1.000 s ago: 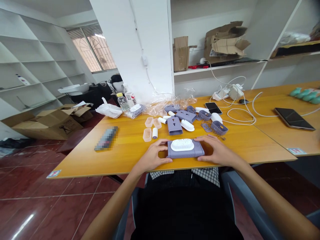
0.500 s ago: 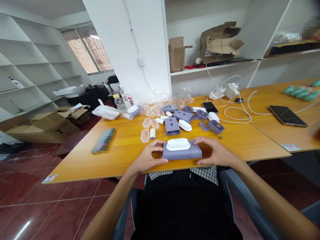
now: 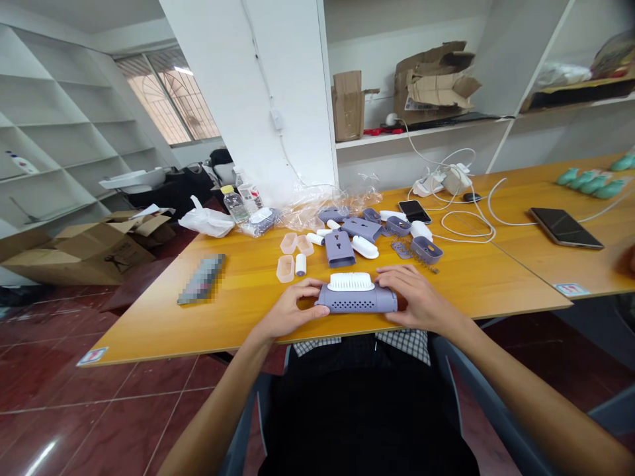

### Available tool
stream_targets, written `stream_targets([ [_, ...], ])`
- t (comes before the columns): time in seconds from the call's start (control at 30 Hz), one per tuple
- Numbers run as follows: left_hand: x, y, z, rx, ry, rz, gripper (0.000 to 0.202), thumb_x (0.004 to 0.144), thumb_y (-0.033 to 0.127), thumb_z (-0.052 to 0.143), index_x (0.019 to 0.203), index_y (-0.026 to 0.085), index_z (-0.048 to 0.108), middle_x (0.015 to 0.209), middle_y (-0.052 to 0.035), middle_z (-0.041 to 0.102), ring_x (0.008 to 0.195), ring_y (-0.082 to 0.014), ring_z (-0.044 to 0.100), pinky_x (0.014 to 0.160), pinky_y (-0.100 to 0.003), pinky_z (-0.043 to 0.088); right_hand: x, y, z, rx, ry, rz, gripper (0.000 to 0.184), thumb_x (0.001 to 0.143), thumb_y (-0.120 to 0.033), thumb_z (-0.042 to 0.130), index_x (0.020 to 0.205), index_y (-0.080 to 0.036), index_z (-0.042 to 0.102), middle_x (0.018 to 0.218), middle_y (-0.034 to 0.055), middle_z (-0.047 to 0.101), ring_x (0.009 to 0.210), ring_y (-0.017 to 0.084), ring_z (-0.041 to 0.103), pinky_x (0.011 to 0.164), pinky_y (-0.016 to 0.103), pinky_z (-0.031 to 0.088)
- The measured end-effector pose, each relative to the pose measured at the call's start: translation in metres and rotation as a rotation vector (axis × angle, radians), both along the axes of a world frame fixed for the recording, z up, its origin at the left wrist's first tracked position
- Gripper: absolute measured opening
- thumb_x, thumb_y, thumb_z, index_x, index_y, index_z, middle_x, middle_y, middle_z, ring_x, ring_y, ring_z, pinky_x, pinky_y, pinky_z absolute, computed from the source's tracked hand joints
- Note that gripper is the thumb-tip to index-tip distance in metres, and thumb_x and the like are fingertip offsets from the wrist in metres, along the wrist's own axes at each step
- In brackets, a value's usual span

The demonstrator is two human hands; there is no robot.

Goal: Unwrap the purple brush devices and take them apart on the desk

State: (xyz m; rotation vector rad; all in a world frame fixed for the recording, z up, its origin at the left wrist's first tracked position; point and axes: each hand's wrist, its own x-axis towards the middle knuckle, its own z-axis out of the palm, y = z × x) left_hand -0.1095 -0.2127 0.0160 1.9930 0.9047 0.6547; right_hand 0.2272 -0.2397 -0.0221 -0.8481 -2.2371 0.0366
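A purple-grey plastic housing (image 3: pixel 364 304) with a row of holes along its front lies across the table near the front edge. On its upper side sits a white bristled brush (image 3: pixel 351 282). My left hand (image 3: pixel 290 311) grips the housing's left end between thumb and fingers. Around the right end, my right hand (image 3: pixel 419 297) is closed, fingers over the top and thumb below. Just behind stands a similar purple housing (image 3: pixel 340 248) with a keyhole-shaped slot, beside a white oval brush piece (image 3: pixel 364 247).
White rollers (image 3: pixel 300 264), translucent pink cups (image 3: pixel 286 269), purple cups (image 3: pixel 426 250) and small springs lie further back. Crumpled clear plastic (image 3: pixel 307 215), bottles (image 3: pixel 235 205), a phone (image 3: pixel 415 211) and white cables line the rear. A blurred grey object (image 3: pixel 202 277) lies left, a tablet (image 3: pixel 565 227) right.
My right hand has closed in on the housing's right end. The housing has tipped so its perforated front faces me more. My left hand keeps its hold.
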Motion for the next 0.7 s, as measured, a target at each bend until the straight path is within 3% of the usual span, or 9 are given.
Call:
stream_targets([
  [0.13, 0.0, 0.0, -0.001, 0.011, 0.011, 0.01, 0.03, 0.088, 0.048, 0.081, 0.103, 0.022, 0.084, 0.134, -0.0102, 0.068, 0.13, -0.0316, 0.062, 0.118, -0.049, 0.044, -0.003, 0.0, 0.003, 0.034, -0.064, -0.031, 0.049, 0.081, -0.017, 0.072, 0.126, -0.027, 0.057, 0.128, 0.0131, 0.074, 0.126, 0.036, 0.069, 0.1, 0.056, 0.053],
  [0.3, 0.001, -0.001, -0.001, 0.034, 0.043, 0.021, 0.034, 0.087, 0.053, 0.082, 0.099, 0.021, 0.083, 0.133, -0.0112, 0.067, 0.128, -0.0318, 0.062, 0.118, -0.051, 0.044, -0.007, 0.001, 0.001, 0.118, -0.083, -0.085, 0.041, 0.081, -0.018, 0.067, 0.121, -0.024, 0.059, 0.116, 0.0122, 0.079, 0.103, 0.033, 0.076, 0.102, 0.058, 0.053],
  [0.43, 0.004, -0.002, -0.001, 0.057, 0.056, 0.038, 0.033, 0.086, 0.052, 0.083, 0.099, 0.022, 0.083, 0.134, -0.0112, 0.066, 0.128, -0.0318, 0.063, 0.118, -0.053, 0.044, -0.008, 0.003, 0.001, 0.087, -0.091, -0.104, 0.039, 0.082, -0.022, 0.07, 0.12, -0.027, 0.061, 0.118, 0.0106, 0.08, 0.105, 0.033, 0.076, 0.105, 0.06, 0.054],
  [0.57, -0.001, 0.0, -0.002, 0.112, 0.068, 0.036, 0.029, 0.087, 0.05, 0.083, 0.1, 0.024, 0.083, 0.132, -0.0104, 0.066, 0.126, -0.0314, 0.063, 0.117, -0.055, 0.046, 0.012, 0.01, -0.004, 0.028, -0.066, -0.144, 0.03, 0.081, -0.023, 0.072, 0.11, -0.029, 0.065, 0.123, 0.0098, 0.079, 0.11, 0.036, 0.075, 0.105, 0.06, 0.055],
  [0.7, -0.008, 0.004, -0.005, 0.158, 0.057, 0.081, 0.026, 0.086, 0.048, 0.083, 0.097, 0.023, 0.083, 0.129, -0.0105, 0.066, 0.126, -0.0314, 0.063, 0.115, -0.056, 0.047, 0.048, 0.017, -0.013, -0.036, 0.041, -0.309, 0.036, 0.078, -0.022, 0.071, 0.113, -0.028, 0.064, 0.129, 0.0109, 0.077, 0.115, 0.037, 0.074, 0.099, 0.056, 0.059],
])
